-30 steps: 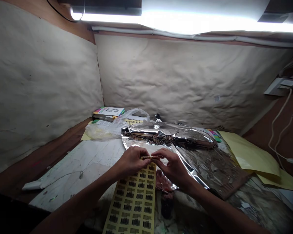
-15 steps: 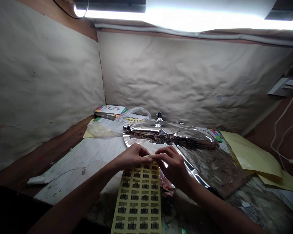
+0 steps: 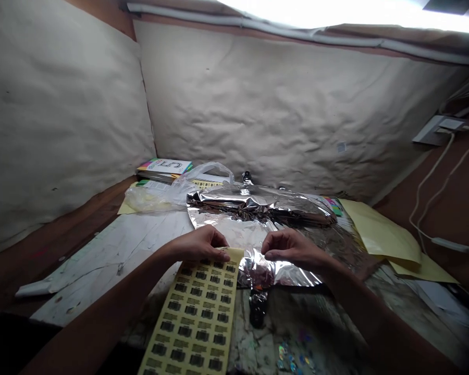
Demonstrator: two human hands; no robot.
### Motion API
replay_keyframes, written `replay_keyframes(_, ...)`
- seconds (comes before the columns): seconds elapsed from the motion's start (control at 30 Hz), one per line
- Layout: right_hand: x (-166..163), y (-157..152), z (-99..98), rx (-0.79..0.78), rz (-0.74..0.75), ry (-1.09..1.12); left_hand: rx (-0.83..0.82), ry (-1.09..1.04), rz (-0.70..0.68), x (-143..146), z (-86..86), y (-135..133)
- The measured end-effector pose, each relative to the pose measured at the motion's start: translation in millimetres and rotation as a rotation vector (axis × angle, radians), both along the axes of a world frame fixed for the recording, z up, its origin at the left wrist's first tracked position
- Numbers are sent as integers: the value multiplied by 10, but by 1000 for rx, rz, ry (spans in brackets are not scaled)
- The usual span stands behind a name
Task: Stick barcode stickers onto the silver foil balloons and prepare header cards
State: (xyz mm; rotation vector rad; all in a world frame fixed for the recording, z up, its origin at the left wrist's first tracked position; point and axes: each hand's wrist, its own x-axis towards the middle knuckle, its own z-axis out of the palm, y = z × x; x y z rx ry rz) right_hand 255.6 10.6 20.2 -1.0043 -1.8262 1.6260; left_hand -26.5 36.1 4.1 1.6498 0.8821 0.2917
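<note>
My left hand (image 3: 203, 245) pinches the top edge of a long yellow sheet of barcode stickers (image 3: 199, 312), thumb on top. Rows of printed black barcodes run down the sheet towards me; its upper right corner is bare. To the right, apart from the sheet, my right hand (image 3: 291, 247) is closed with thumb and fingertips together. Whatever lies between those fingertips is too small to make out. Beneath and behind my hands spreads a crumpled, shiny silver foil piece (image 3: 297, 211), with a dark end piece (image 3: 258, 310) jutting out in front.
Printed cards (image 3: 166, 166) are stacked at the back left beside a clear plastic bag (image 3: 160, 198). Yellow paper sheets (image 3: 379, 232) lie at the right. White cables (image 3: 430, 182) hang from a wall socket (image 3: 437, 130). Small shiny bits (image 3: 293, 359) are scattered on the table's front.
My right hand has pulled away from the sheet to the right. My left hand and the sheet have shifted slightly left in view. The camera has tilted down a little.
</note>
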Motion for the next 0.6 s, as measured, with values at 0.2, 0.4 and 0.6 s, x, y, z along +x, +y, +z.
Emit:
replay_keyframes(0.2, 70, -11, -222, -210, 80, -114, -4, 141, -100, 14, 75, -57)
replay_keyframes(0.4, 52, 2, -289, -98, 101, -181, -2, 162, -130, 18, 65, -58)
replay_keyframes(0.6, 56, 36, -292, -93, 146, -219, 9, 197, -160, 15, 36, -62)
